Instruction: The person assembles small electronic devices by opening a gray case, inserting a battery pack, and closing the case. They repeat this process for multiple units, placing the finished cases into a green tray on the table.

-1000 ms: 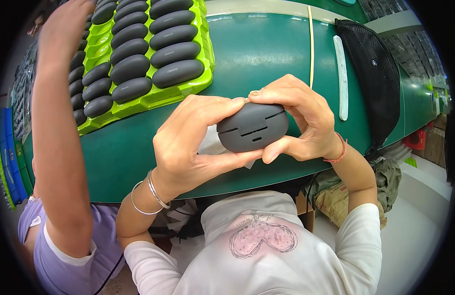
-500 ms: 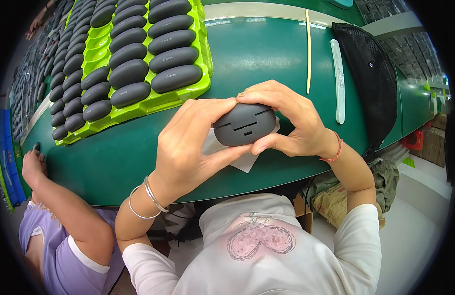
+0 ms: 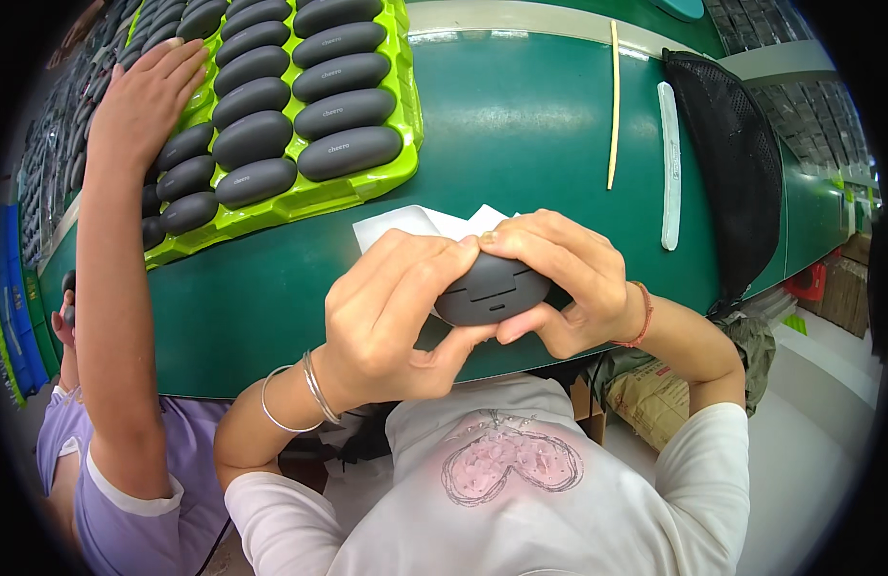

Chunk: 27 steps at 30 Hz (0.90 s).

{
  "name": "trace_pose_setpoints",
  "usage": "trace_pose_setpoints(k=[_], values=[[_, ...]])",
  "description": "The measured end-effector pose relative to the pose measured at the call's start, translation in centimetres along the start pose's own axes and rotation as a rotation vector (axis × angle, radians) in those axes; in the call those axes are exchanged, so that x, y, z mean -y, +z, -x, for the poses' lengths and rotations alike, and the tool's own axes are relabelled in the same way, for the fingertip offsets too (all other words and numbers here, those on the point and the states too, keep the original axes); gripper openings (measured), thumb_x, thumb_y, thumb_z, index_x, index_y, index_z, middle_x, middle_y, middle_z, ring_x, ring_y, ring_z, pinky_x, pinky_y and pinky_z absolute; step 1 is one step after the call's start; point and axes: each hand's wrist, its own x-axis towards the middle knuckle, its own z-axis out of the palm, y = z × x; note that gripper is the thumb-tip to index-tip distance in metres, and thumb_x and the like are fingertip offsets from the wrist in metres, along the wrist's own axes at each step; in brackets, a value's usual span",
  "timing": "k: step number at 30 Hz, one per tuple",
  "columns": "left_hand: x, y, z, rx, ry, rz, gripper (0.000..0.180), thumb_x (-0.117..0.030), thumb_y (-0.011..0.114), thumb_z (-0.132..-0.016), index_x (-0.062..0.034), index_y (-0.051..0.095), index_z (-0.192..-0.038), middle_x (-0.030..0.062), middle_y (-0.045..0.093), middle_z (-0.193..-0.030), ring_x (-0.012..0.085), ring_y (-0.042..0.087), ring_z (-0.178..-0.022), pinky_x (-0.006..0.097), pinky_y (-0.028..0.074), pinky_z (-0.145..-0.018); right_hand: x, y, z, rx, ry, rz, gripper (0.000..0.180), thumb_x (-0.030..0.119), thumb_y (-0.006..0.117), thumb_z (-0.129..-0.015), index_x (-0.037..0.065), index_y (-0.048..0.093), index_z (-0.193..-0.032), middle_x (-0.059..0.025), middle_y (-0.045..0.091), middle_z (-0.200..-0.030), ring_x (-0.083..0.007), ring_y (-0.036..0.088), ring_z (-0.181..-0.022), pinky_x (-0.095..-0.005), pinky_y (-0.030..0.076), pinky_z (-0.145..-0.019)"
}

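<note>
Now both hands' fingers clamped on grey case [image 3: 492, 291] over counter [image 3: 521, 125], mid-inspection, L hand [image 3: 391, 322] & R hand [image 3: 559, 278]; next prob needs steady turn.

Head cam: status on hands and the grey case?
Left hand and right hand both gripping grey oval case over green table. Co-worker's arm reaches tray at left, clear of case.

case [image 3: 490, 288] dark grey | tray [image 3: 309, 200] lime green | table [image 3: 521, 125] green | paper [image 3: 405, 226] white
</note>
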Motion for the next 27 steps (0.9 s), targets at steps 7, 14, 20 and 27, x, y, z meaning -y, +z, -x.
trace_pose_setpoints(k=[7,14,20,27], values=[[-0.1,-0.5,-1.0,0.011,-0.067,0.095,0.045,-0.004,0.081,-0.058,0.0044,0.061,-0.098,0.0158,0.063,-0.081,0.0285,0.061,-0.068,0.033,0.050,-0.060,-0.1,-0.5,-0.6,0.013,0.014,-0.064,0.053,0.020,0.079,-0.073,-0.007,0.057,-0.114,-0.0202,0.062,-0.102,-0.0327,0.064,-0.086,-0.0356,0.053,-0.077],[0.2,-0.4,-1.2,-0.146,0.021,-0.116,0.058,-0.008,0.088,-0.055,0.0001,0.061,-0.106,0.0131,0.065,-0.091,0.0283,0.063,-0.078,0.036,0.051,-0.069,0.4,0.2,-0.8,-0.131,0.358,-0.670,0.054,0.015,0.077,-0.080,-0.003,0.053,-0.125,-0.0155,0.060,-0.116,-0.0234,0.061,-0.108,-0.0346,0.049,-0.093],[1.0,0.3,-0.6,-0.128,0.041,-0.093,0.054,-0.007,0.085,-0.062,-0.0001,0.059,-0.109,0.0157,0.065,-0.099,0.0282,0.062,-0.091,0.035,0.050,-0.079,0.7,0.1,-0.4,-0.141,0.527,-0.646,0.046,0.004,0.073,-0.080,-0.002,0.055,-0.122,-0.0135,0.063,-0.112,-0.0195,0.064,-0.104,-0.0331,0.053,-0.089],[0.4,-0.3,-1.4,-0.104,-0.037,-0.065,0.048,-0.003,0.080,-0.066,0.0017,0.063,-0.110,0.0154,0.067,-0.100,0.0313,0.064,-0.089,0.038,0.052,-0.079,-0.3,-0.5,-0.6,-0.170,0.168,-0.102,0.041,-0.009,0.070,-0.072,-0.001,0.061,-0.112,-0.0169,0.065,-0.110,-0.0266,0.066,-0.098,-0.0346,0.055,-0.084]])
